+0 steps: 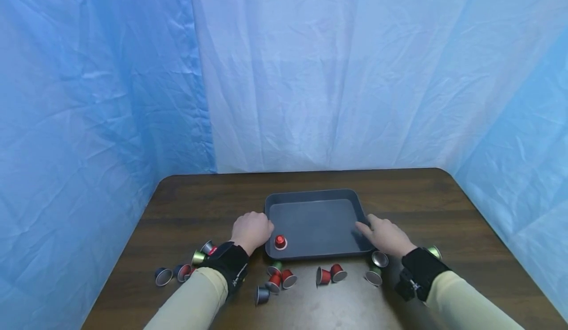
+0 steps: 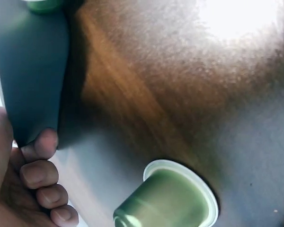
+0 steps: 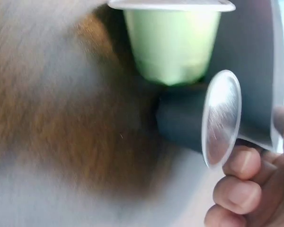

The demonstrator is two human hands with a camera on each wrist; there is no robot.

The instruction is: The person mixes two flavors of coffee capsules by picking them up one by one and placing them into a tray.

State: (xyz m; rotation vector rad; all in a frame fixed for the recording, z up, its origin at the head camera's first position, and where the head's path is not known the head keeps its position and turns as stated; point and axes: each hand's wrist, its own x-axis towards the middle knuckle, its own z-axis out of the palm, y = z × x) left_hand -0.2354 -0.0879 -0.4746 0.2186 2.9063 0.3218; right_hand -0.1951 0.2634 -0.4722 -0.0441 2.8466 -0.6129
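Note:
A dark grey baking tray point(image 1: 319, 224) lies on the table with one red coffee capsule point(image 1: 280, 241) standing upside down near its front left corner. My left hand point(image 1: 252, 232) grips the tray's left edge, its fingers point(image 2: 39, 174) curled at the rim in the left wrist view. At the opposite edge, my right hand point(image 1: 387, 236) holds the tray with the thumb over the rim and the fingers point(image 3: 244, 193) beneath. Close by the right fingers lie a dark capsule point(image 3: 182, 118) and a green capsule point(image 3: 173, 45). Another green capsule point(image 2: 163, 201) shows near the left hand.
Several loose capsules lie left of the left forearm, among them a dark one point(image 1: 163, 276). In front of the tray are red capsules point(image 1: 338, 273), a dark blue one point(image 1: 262, 295) and a green one point(image 1: 275, 268). Blue sheets point(image 1: 319, 73) hang around the wooden table point(image 1: 213, 192).

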